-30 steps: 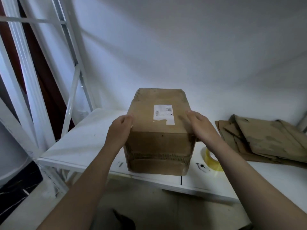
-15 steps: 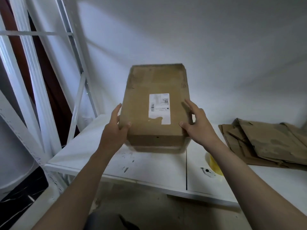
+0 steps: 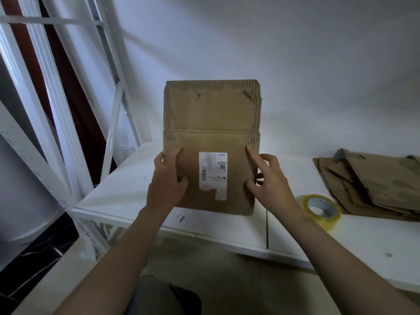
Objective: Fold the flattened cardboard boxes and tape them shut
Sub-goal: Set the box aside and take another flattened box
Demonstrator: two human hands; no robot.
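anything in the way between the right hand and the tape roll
Nothing visible. The right hand holds the box by its right edge; only table surface lies between it and the tape roll. The flattened cardboard pile sits beyond.

The box [image 3: 211, 119] is showing matt brown cardboard, its outer skin peeling along the top and side edges and baring rough, ribbed corrugation. A smooth white paper label [image 3: 213, 176] is sticking to its front. The tape [image 3: 321, 211] is gleaming, a clear yellowish plastic. The flattened boxes [image 3: 375, 185] are looking dull and creased. The table [image 3: 127, 196] is looking smooth, white and scuffed, and the rack [image 3: 113, 123] is looking like white-painted metal.
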